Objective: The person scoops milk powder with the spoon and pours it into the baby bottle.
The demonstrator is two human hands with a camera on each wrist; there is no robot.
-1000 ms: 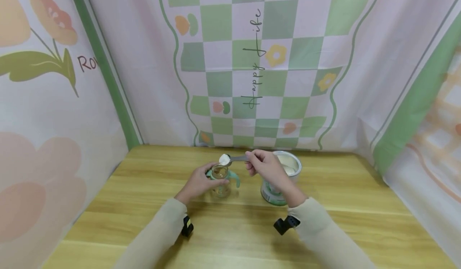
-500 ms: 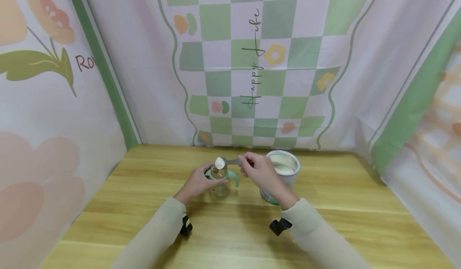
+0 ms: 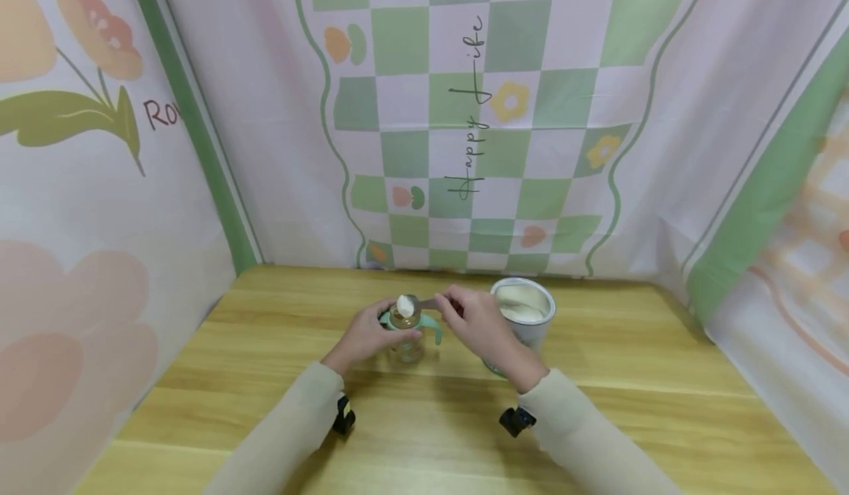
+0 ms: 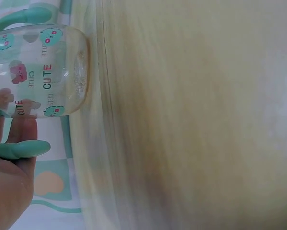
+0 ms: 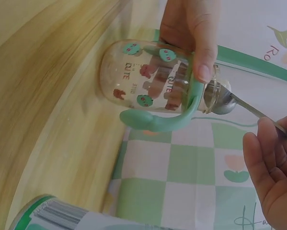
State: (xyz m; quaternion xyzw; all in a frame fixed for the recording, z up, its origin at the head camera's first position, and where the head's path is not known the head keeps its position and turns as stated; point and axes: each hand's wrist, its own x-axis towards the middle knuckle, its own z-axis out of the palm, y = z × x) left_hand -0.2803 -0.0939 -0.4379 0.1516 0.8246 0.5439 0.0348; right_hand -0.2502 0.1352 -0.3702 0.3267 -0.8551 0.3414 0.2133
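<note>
A clear baby bottle [image 3: 407, 351] with green handles and cartoon prints stands upright on the wooden table. Its neck is gripped by my left hand [image 3: 365, 336], thumb in front and fingers behind. My right hand [image 3: 483, 327] pinches the handle of a metal spoon [image 5: 224, 101]. White powder [image 3: 404, 306] is heaped in the spoon's bowl, which sits right at the bottle's open mouth. In the right wrist view, the bowl meets the bottle's rim. The left wrist view shows the bottle's base and lower body [image 4: 42, 72]; the mouth is out of that frame.
An open can [image 3: 540, 321] of pale powder stands right of the bottle, partly behind my right hand and forearm. The wooden table [image 3: 424, 436] ends at a patterned curtain [image 3: 458, 141] behind. More printed fabric [image 3: 99, 208] hangs at the left.
My right hand has moved left and slightly down, bringing the powder-filled spoon from above the bottle to its mouth. My left hand keeps its grip on the bottle in the same place.
</note>
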